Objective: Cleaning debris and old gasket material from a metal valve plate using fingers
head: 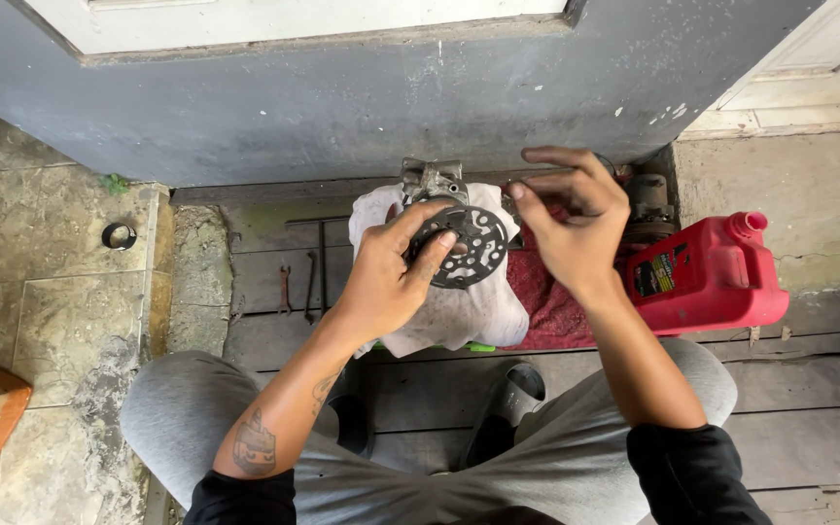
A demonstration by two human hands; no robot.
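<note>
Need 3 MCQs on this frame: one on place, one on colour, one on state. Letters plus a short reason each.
1. Where is the red jug?
A. on the person's right
B. on the grey tiles at their left
C. on their lap

2. What colour is the cloth under the part?
A. blue
B. white
C. black

3. How is the round perforated plate held?
A. lying loose on the floor
B. pinched by the right hand alone
C. gripped by the left hand

Key: 1 A, it stands beside the right hand. 2 B, the cloth is white, stained. 3 C, left fingers wrap its rim; the right hand hovers just above.
</note>
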